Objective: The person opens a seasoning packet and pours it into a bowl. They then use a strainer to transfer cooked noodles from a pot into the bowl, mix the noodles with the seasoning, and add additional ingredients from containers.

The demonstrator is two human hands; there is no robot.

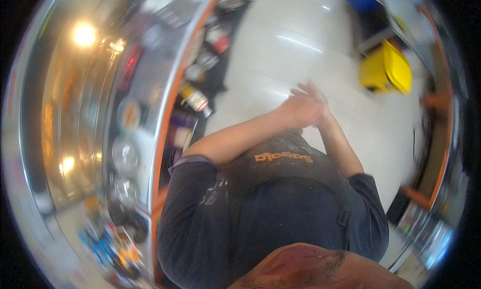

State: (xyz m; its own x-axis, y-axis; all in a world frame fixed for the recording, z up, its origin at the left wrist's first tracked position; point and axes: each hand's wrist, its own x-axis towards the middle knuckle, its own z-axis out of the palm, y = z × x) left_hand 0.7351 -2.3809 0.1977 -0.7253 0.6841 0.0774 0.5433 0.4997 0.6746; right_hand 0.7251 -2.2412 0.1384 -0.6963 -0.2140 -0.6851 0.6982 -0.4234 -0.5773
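My hands meet in front of my body, over the pale floor, and both are blurred. My left hand (300, 109) lies over or against my right hand (320, 99). Some fingers are spread at the far side of the pair, and I cannot tell for sure which hand they belong to. No object shows between the palms, though the inner sides are hidden. Below the hands is a dark apron (278, 168) with orange lettering and pale smudges, worn over a dark short-sleeved shirt.
Along the left runs a metal counter (150, 138) with an orange edge, holding glass covers (126, 155) and packets. Bottles, one with a yellow and white label (195, 101), stand on a shelf beneath. A yellow bin (387, 71) stands on the floor at right, near another counter.
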